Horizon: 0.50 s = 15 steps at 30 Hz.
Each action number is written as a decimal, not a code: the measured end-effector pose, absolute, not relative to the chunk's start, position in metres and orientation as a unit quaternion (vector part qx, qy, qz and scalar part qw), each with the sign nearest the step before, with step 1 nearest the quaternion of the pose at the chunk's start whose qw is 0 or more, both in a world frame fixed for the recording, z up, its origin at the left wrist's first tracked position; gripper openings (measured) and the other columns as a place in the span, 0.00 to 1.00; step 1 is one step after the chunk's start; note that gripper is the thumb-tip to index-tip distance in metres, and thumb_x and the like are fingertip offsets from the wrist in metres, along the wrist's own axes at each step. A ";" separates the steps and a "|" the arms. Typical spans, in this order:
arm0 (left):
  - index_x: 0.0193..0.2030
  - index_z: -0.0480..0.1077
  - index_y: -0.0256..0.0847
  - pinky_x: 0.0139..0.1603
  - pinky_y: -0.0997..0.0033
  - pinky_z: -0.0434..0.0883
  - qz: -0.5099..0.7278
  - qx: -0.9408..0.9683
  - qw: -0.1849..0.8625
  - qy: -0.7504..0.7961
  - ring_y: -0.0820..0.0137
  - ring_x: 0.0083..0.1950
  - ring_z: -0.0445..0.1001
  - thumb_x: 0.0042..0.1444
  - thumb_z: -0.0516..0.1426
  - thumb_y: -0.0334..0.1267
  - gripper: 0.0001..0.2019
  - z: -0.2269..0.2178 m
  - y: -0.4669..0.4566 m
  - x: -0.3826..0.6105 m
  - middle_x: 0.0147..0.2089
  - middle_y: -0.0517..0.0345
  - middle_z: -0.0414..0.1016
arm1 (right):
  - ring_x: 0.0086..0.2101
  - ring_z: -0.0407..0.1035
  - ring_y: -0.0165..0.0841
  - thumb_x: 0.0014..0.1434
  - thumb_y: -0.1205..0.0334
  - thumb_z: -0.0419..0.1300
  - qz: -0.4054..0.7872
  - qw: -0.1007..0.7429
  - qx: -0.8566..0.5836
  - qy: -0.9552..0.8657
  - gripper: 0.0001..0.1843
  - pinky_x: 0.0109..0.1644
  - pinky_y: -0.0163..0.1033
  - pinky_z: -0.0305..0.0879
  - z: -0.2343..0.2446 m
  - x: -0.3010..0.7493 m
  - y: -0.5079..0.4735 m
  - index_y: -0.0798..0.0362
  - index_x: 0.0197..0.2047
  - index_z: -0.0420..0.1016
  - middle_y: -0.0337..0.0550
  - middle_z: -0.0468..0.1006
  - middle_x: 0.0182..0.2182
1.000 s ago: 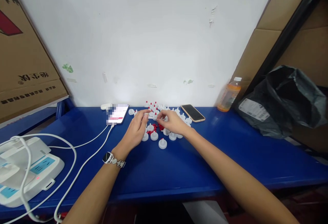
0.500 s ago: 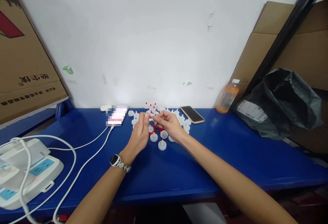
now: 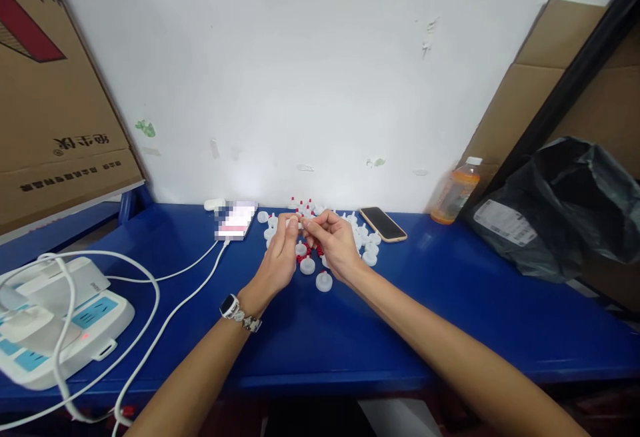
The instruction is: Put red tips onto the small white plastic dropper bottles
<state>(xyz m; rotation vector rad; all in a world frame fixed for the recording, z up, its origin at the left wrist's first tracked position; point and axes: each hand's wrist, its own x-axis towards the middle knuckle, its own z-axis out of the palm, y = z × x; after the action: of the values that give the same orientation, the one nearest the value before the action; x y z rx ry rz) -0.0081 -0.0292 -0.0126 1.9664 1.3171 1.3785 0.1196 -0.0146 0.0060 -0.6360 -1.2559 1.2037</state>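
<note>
My left hand (image 3: 280,257) and my right hand (image 3: 334,242) are raised together just above a scatter of small white plastic caps (image 3: 324,281) and tiny red tips (image 3: 303,257) on the blue table (image 3: 350,330). The fingertips of both hands meet in a pinch on one small white cap (image 3: 295,223) between them. A watch sits on my left wrist. More white caps, some with red tips, lie behind the hands near the wall.
A phone on a white cable (image 3: 235,221) lies left of the caps, another phone (image 3: 383,223) to the right. An orange drink bottle (image 3: 456,192) and a black bag (image 3: 560,210) stand further right. A white power strip (image 3: 55,317) sits at the left; cardboard boxes lean on both sides.
Both hands rose from the pile of caps and came together, pinching a small white cap between the fingertips. The view shifted slightly to the left.
</note>
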 end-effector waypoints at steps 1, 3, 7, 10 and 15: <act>0.55 0.63 0.45 0.54 0.59 0.71 0.489 0.704 0.207 0.472 0.64 0.51 0.74 0.70 0.34 0.55 0.25 -0.010 -0.028 -0.012 0.49 0.51 0.74 | 0.20 0.63 0.26 0.48 0.46 0.71 0.505 0.591 -0.281 -0.563 0.22 0.25 0.35 0.61 0.007 0.121 -0.009 0.50 0.27 0.64 0.35 0.73 0.21; 0.56 0.63 0.45 0.61 0.56 0.66 0.493 0.693 0.191 0.490 0.62 0.58 0.70 0.70 0.36 0.55 0.24 -0.007 -0.026 -0.022 0.54 0.50 0.72 | 0.21 0.65 0.28 0.50 0.45 0.69 0.461 0.567 -0.298 -0.614 0.21 0.27 0.36 0.62 0.008 0.127 0.007 0.50 0.28 0.65 0.36 0.74 0.21; 0.56 0.62 0.44 0.62 0.55 0.63 0.520 0.666 0.098 0.525 0.61 0.58 0.69 0.70 0.40 0.51 0.19 -0.007 -0.020 -0.038 0.54 0.49 0.70 | 0.24 0.68 0.30 0.55 0.53 0.64 0.321 0.471 -0.376 -0.731 0.13 0.29 0.35 0.61 0.006 0.138 0.049 0.52 0.29 0.68 0.37 0.75 0.23; 0.50 0.65 0.43 0.59 0.56 0.64 0.498 0.684 0.068 0.529 0.61 0.54 0.69 0.71 0.41 0.49 0.17 -0.009 -0.016 -0.041 0.49 0.49 0.71 | 0.25 0.68 0.29 0.56 0.62 0.62 0.234 0.342 -0.397 -0.819 0.07 0.31 0.34 0.60 0.005 0.139 0.070 0.53 0.28 0.70 0.37 0.75 0.23; 0.46 0.67 0.43 0.58 0.56 0.64 0.460 0.716 0.054 0.523 0.61 0.53 0.68 0.71 0.41 0.46 0.17 -0.012 -0.014 -0.040 0.47 0.51 0.71 | 0.30 0.69 0.30 0.57 0.66 0.61 0.096 0.227 -0.410 -0.878 0.02 0.35 0.35 0.58 0.007 0.132 0.075 0.53 0.32 0.74 0.41 0.78 0.29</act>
<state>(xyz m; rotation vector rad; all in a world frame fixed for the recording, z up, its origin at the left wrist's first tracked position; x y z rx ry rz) -0.0403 -0.0139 -0.0118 2.1748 1.5880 1.3976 0.1322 0.0755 0.0070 -1.1291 -2.4210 0.2659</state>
